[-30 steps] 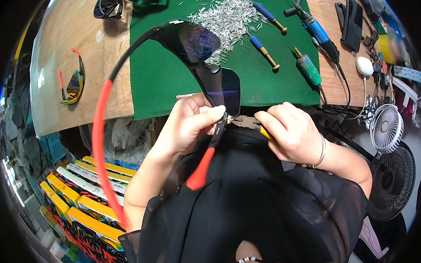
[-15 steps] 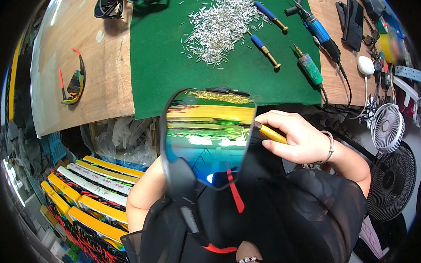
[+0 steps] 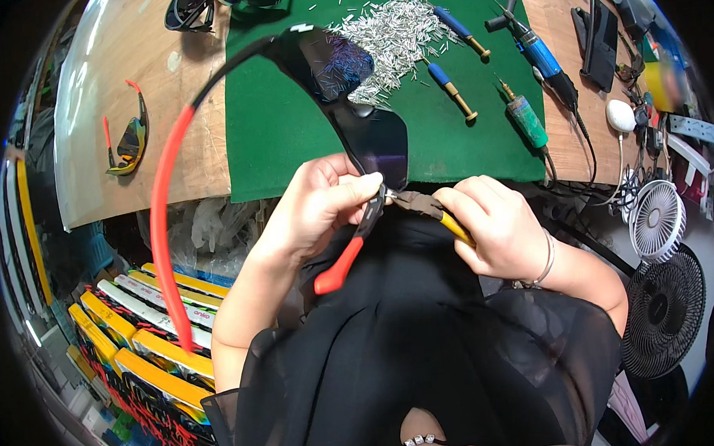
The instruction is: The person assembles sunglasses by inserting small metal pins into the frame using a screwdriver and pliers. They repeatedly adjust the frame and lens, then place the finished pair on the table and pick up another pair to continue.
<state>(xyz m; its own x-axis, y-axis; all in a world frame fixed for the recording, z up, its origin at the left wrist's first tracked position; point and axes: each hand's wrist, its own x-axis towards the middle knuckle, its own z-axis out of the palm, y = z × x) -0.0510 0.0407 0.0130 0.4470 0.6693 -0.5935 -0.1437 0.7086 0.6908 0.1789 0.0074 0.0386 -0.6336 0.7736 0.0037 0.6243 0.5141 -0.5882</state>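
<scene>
Dark-lensed wraparound sunglasses [image 3: 381, 132] with black arms and red tips are raised over the near edge of the green mat. My left hand [image 3: 317, 205] pinches them at the joint of the near arm, thumb on top. The other arm curves out to the left, its long red tip over the stacked boxes. In my right hand [image 3: 495, 230] is a pair of pliers [image 3: 421, 204] with yellow handles. Their jaws meet the frame's hinge just beside my left thumb; whether they grip a pin there is too small to tell.
Small silver pins [image 3: 402, 44] lie heaped on the green mat [image 3: 284, 155], with blue-handled screwdrivers [image 3: 451, 91] alongside. A green power tool [image 3: 525, 119] and a blue one [image 3: 546, 59] rest at right. More sunglasses [image 3: 130, 144] lie on the wooden table. Yellow boxes [image 3: 169, 355] stand lower left; fans [image 3: 657, 216] stand right.
The sunglasses have turned from their mirrored lens facing me to an edge-on pose, with one arm swung up left. My left hand has come into view, and the pliers now meet the hinge.
</scene>
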